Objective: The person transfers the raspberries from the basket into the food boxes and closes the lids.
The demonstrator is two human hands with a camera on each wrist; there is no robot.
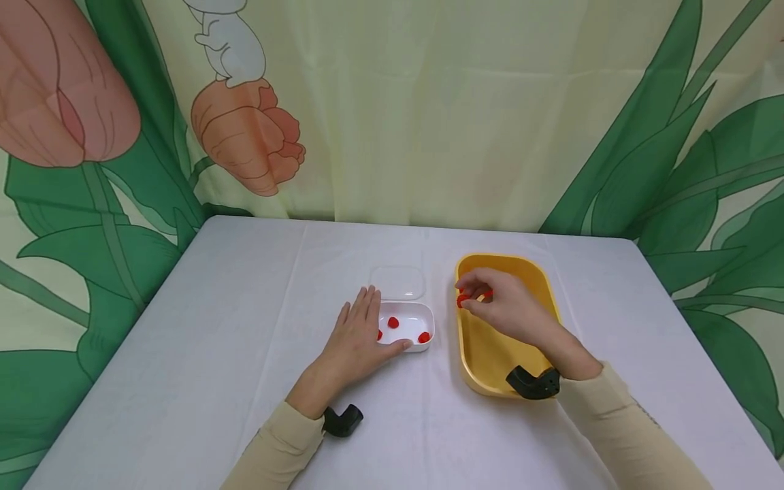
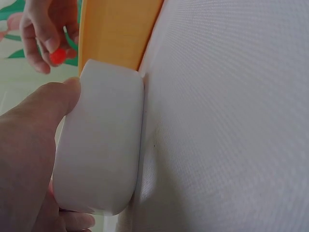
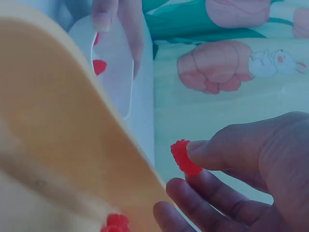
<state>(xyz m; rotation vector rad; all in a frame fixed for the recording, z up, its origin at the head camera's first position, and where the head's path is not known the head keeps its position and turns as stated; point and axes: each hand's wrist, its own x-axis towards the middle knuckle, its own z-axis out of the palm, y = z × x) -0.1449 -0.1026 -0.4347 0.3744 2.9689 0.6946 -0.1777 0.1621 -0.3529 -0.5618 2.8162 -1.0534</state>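
Observation:
My right hand (image 1: pixel 505 306) pinches a red raspberry (image 3: pixel 186 157) between thumb and fingers, over the left side of the yellow tray (image 1: pixel 499 361). Another raspberry (image 3: pixel 117 223) shows inside that tray in the right wrist view. To the left stands a small white box (image 2: pixel 104 140) with raspberries in it, one near the middle (image 1: pixel 393 322) and one at the right end (image 1: pixel 424 337). A third, at the left end, is partly covered by my left hand (image 1: pixel 355 337). That hand rests against the box, its fingers straight along the left end and the thumb along the near rim.
A clear lid (image 1: pixel 398 282) lies just behind the white box. White cloth (image 1: pixel 214 381) covers the table. Behind it hangs a printed curtain (image 1: pixel 429 136) with leaves and flowers. Each wrist carries a black camera mount (image 1: pixel 533 382).

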